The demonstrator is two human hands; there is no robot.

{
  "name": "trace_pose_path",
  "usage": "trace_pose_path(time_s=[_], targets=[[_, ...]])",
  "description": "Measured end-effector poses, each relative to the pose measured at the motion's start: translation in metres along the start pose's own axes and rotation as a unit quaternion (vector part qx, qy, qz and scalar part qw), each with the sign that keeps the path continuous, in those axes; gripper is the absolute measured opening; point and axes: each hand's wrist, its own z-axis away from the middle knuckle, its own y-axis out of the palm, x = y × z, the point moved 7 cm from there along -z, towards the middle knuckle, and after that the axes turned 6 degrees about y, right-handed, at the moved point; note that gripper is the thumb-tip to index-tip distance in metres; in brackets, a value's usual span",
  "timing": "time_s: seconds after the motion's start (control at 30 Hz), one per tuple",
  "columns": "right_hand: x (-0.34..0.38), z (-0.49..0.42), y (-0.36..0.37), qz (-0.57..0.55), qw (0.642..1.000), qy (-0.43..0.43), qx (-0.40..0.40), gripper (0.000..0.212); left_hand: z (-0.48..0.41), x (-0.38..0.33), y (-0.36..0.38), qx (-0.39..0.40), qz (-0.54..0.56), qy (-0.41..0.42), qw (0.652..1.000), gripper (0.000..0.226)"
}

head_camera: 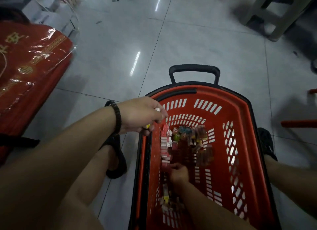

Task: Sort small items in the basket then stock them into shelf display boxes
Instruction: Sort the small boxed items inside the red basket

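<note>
A red plastic basket [240, 109] with a black handle stands on the floor between my legs. Small packets lie on its bottom: a row of red and white packets [165, 144] along the left wall, brown sachets [203, 154] and colourful ones at the far end, more packets [167, 200] at the near end. My left hand [142, 115] hovers over the basket's left rim with its fingers curled round several small items, white and yellow bits showing. My right hand [178, 172] reaches down inside the basket and grips small packets at the near end of the red and white row.
Red gift bags in clear plastic [29, 72] lie on the tiled floor at the left. A pale plastic stool [274, 15] stands at the far right. Red bars [298, 123] jut in at the right edge. My feet in black sandals flank the basket.
</note>
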Motion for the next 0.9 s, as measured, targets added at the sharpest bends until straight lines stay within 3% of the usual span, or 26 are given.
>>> trace_pose_path(time_s=[0.2,0.3,0.37,0.47,0.57,0.7,0.8,0.9], targets=[[-0.002,-0.004,0.006,0.062,0.997,-0.038,-0.018,0.028,-0.006,-0.016,-0.016,-0.035,0.133,0.010,0.990,0.023],[0.024,0.005,-0.003,0.129,0.990,-0.049,-0.018,0.027,-0.009,-0.017,-0.013,-0.032,0.140,0.011,0.990,0.037],[0.057,0.021,-0.014,0.100,0.993,-0.064,-0.005,0.021,-0.008,-0.016,-0.007,-0.018,0.134,0.014,0.991,0.050],[0.135,0.067,-0.036,0.032,0.983,-0.176,0.044,0.018,-0.008,-0.018,0.001,-0.014,0.141,0.017,0.990,0.063],[0.209,0.140,-0.065,0.035,0.939,-0.336,0.064,0.010,-0.008,-0.022,0.010,-0.014,0.160,0.019,0.987,0.073],[0.241,0.215,-0.089,0.152,0.887,-0.418,0.125,0.068,-0.001,-0.033,0.033,0.004,0.181,0.046,0.982,0.091],[0.229,0.238,-0.099,0.343,0.808,-0.478,0.036,0.092,0.005,-0.041,0.059,0.017,0.166,0.071,0.983,0.109],[0.223,0.252,-0.115,0.378,0.752,-0.540,-0.035,0.085,0.011,-0.051,0.084,0.019,0.135,0.104,0.985,0.110]])
